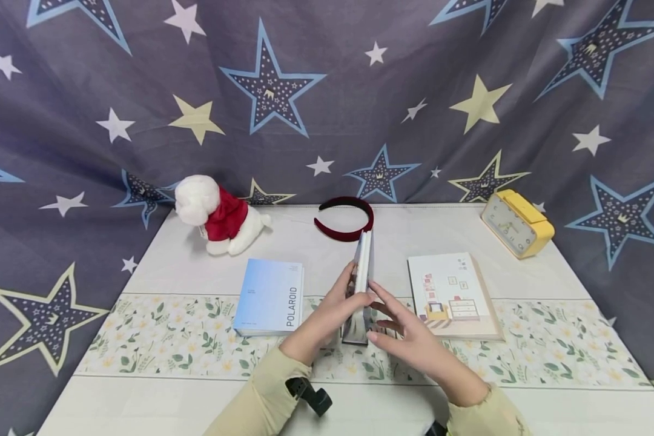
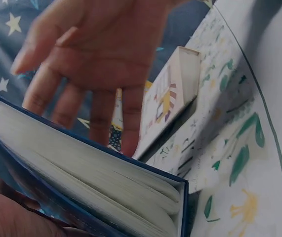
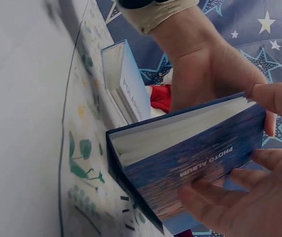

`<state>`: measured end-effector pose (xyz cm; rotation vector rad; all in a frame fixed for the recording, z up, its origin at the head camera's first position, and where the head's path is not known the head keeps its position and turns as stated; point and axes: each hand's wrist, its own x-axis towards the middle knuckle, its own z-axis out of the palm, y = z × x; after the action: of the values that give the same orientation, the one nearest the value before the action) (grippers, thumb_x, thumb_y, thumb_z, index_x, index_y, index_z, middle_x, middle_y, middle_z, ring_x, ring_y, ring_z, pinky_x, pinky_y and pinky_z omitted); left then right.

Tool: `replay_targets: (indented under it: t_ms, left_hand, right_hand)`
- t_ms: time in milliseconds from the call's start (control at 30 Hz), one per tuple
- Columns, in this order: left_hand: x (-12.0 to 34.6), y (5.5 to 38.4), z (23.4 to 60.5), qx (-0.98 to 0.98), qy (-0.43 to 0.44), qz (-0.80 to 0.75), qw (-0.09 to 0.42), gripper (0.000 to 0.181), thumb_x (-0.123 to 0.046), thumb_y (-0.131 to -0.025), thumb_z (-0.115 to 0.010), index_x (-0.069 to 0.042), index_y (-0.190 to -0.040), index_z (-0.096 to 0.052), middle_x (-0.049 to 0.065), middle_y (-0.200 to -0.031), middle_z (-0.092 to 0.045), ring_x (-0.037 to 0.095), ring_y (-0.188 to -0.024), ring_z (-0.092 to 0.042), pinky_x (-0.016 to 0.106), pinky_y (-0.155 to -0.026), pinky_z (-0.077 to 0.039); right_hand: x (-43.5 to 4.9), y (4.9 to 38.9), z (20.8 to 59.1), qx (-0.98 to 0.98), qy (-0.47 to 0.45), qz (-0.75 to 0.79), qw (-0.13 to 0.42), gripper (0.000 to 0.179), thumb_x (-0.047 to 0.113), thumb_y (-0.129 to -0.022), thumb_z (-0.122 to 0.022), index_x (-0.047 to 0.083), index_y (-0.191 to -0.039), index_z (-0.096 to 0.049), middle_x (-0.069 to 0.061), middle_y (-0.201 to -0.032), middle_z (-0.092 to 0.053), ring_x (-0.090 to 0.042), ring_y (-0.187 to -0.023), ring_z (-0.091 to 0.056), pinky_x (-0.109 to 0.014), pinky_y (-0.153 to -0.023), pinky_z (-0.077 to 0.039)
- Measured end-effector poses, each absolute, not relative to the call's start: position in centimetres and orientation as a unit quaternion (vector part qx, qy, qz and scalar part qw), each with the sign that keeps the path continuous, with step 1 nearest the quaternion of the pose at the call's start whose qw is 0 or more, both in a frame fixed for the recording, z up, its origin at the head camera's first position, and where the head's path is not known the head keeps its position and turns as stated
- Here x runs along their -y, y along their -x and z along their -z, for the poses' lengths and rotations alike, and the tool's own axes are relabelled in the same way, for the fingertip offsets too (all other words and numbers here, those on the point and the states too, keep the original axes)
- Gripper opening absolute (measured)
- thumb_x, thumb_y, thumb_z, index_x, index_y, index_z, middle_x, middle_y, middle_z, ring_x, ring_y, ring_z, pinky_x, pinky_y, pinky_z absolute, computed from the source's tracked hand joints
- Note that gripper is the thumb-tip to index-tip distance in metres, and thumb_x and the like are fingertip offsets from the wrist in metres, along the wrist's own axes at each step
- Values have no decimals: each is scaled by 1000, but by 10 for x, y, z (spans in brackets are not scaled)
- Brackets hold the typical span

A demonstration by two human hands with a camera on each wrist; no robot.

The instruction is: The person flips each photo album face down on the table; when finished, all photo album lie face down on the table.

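Observation:
A photo album (image 3: 205,158) with a dark blue cover stands on edge, its white page edges (image 2: 81,163) facing up. My left hand (image 1: 332,312) grips it from the left, thumb over the top edge and fingers behind the far cover. My right hand (image 1: 409,336) is at the album's right side, fingers spread and mostly straight; in the right wrist view its fingertips (image 3: 192,197) appear to touch the printed cover. A light blue box-like book marked POLAROID (image 1: 269,297) lies left of the album. A book with a drawn room (image 1: 449,297) lies to the right.
At the back left sits a white plush toy (image 1: 226,215) in a red top. A dark red headband (image 1: 343,233) lies behind the album. A yellow clock (image 1: 518,224) stands at the back right. The starred curtain (image 1: 327,121) hangs along the table's (image 1: 158,393) rear edge.

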<state>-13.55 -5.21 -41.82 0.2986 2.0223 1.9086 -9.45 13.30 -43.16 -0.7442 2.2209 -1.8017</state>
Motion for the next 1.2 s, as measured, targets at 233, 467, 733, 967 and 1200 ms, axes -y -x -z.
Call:
replay_targets:
  t_ms: [233, 467, 733, 967, 1200]
  left_hand:
    - [54, 135, 411, -689, -84, -699, 172, 86, -22, -85, -59, -16, -158, -13, 16, -158, -22, 40, -140, -27, 63, -106, -29]
    - [60, 138, 410, -645, -77, -744, 158, 84, -10, -82, -53, -7, -156, -14, 23, -153, -30, 42, -134, -37, 57, -104, -37]
    - [66, 139, 416, -594, -70, -790, 132, 79, -1, -82, -50, -6, -155, -20, 27, -149, -36, 42, -128, -47, 43, -98, -47]
    - [73, 139, 424, -575, -64, -806, 126, 76, 2, -86, -51, -5, -155, -20, 24, -150, -35, 35, -126, -49, 31, -92, -51]
    - [79, 138, 429, -573, -79, -803, 144, 71, 5, -93, -46, -2, -155, -14, 19, -159, -20, 35, -142, -28, 36, -102, -43]
  right_hand:
    - [-131, 98, 440, -750, 230, 609, 119, 81, 13, -91, -69, 19, -157, -22, -10, -160, -21, -43, -133, -41, -57, -100, -41]
    - [-130, 100, 446, -758, 219, 595, 154, 85, 14, -91, -70, 16, -158, -17, -22, -159, -15, -52, -127, -43, -56, -97, -44]
    - [-131, 102, 446, -795, 210, 558, 115, 82, 14, -89, -72, 8, -155, -24, -27, -157, -16, -56, -124, -43, -54, -94, -48]
    - [-135, 105, 446, -827, 174, 526, 99, 82, 17, -86, -76, 10, -153, -30, -25, -158, -16, -51, -122, -48, -45, -92, -51]
    - [-140, 106, 446, -875, 148, 456, 68, 82, 29, -84, -78, 12, -152, -35, -28, -157, -15, -52, -133, -33, -61, -103, -35]
